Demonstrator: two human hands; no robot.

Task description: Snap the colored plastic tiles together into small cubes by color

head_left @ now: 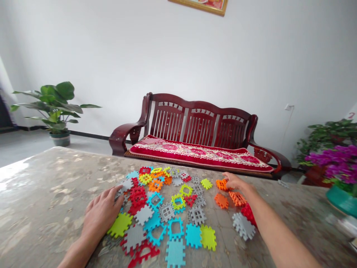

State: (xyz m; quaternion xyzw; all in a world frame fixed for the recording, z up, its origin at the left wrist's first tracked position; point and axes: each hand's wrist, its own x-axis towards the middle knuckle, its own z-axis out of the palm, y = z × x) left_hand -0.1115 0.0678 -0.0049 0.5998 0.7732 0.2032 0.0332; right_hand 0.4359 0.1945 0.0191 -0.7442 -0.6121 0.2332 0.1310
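Many flat toothed puzzle tiles in red, blue, grey, green and orange lie across the middle of the table (67, 197). My left hand (103, 208) rests at the left edge of the pile, fingers together, beside a grey tile (126, 185) and above a green tile (119, 225); whether it grips anything is unclear. At the right, my right hand (232, 181) has its fingertips on an orange window tile (221, 184). Below it lie an orange tile (221, 201), another orange window tile (237, 198) and grey tiles (244, 225). My right forearm partly covers a red tile (247, 214).
A wooden bench (200, 126) with a red patterned cushion (198, 152) stands behind the table. Purple flowers in a teal pot (343, 201) are at the right, with a white object near them. A potted plant (60, 139) stands on the floor at the far left.
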